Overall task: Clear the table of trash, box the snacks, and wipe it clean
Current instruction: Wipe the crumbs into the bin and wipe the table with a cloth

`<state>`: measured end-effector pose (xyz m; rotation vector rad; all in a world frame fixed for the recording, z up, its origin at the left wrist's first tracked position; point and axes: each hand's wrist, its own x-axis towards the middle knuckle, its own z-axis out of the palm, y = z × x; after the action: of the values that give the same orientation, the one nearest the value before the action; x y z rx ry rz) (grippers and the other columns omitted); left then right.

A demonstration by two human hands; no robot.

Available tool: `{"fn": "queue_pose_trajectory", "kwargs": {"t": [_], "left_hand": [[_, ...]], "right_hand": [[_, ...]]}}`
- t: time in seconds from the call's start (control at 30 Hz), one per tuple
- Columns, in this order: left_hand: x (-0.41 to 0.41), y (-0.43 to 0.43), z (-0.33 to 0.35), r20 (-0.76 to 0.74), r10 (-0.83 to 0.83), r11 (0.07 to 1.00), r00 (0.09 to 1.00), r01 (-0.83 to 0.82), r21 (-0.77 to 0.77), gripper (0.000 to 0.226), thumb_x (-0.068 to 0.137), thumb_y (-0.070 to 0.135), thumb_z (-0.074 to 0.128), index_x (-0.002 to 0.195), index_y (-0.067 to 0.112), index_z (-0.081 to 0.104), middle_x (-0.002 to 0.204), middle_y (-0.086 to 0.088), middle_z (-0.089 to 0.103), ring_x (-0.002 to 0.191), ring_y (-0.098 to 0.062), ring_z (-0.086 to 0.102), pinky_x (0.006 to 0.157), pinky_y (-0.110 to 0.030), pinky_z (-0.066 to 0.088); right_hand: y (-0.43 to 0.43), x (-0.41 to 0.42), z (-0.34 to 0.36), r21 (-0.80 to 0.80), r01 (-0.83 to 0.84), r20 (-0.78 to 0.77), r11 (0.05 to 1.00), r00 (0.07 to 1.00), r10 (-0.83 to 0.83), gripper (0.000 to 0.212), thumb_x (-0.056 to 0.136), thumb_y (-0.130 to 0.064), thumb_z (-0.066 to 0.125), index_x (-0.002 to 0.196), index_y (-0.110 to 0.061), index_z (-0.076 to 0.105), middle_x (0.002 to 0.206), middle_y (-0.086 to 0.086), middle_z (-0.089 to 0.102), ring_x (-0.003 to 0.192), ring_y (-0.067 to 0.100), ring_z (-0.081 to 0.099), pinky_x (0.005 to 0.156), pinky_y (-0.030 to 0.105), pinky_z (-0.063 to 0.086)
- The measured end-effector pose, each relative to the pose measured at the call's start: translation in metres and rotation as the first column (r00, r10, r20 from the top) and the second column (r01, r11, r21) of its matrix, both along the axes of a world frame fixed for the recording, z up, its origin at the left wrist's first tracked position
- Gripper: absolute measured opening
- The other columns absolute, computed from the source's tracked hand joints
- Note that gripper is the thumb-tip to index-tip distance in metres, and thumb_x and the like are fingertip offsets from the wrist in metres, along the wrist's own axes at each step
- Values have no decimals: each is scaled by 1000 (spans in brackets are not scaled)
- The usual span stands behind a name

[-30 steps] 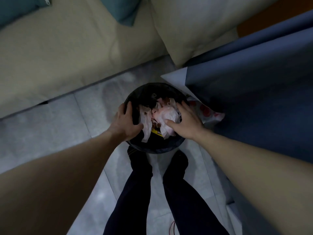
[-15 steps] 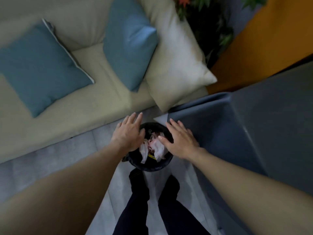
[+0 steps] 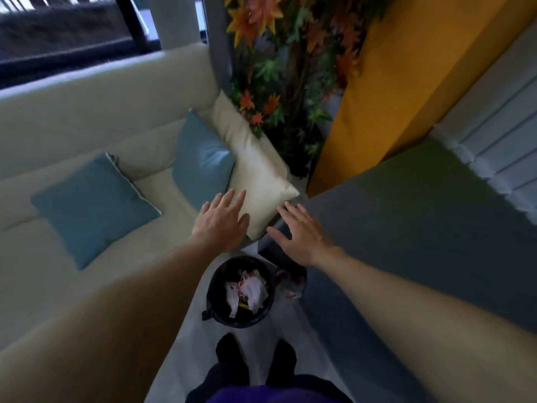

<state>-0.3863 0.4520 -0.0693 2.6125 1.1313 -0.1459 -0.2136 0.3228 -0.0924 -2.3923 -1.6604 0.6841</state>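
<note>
A black trash bin (image 3: 214, 309) stands on the floor just ahead of my feet. It holds crumpled white and pink wrappers (image 3: 249, 290). A red and white wrapper (image 3: 287, 282) lies on the floor to the right of the bin, against the blue-grey table cover. My left hand (image 3: 223, 221) hovers above and behind the bin with fingers straight and spread, holding nothing. My right hand (image 3: 299, 232) is beside it, also flat and empty, over the corner of the covered table (image 3: 406, 216).
A cream sofa (image 3: 87, 117) with two blue cushions (image 3: 93, 205) and a cream cushion (image 3: 255, 181) fills the left. A plant with orange leaves (image 3: 279, 68) and an orange panel (image 3: 392, 82) stand behind. Grey floor runs between sofa and table.
Both hands have left the bin's rim and trash and risen well above it, fingers spread. The view has tilted up, showing more of the sofa and the plant.
</note>
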Motion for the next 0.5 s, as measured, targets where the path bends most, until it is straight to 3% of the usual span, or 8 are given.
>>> {"fn": "queue_pose_trajectory", "kwargs": {"t": [0.2,0.5], "left_hand": [[35,-18,42,28,-101,995,994,101,12,66,102,50,31,159,27,10,166,-4,13,152,-27,13,122,-46,14],[107,-45,60,9,-381,925,925,380,20,67,100,56,26,159,29,7,166,-2,11,152,-26,12,122,-47,15]], "right_hand": [[-38,32,36,16,134,35,991,990,-134,88,85,-82,12,156,-31,14,165,-9,5,151,19,0,120,55,8],[-116,59,69,35,404,57,914,912,-405,82,90,-78,13,156,-30,13,165,-8,3,152,22,-2,120,58,4]]}}
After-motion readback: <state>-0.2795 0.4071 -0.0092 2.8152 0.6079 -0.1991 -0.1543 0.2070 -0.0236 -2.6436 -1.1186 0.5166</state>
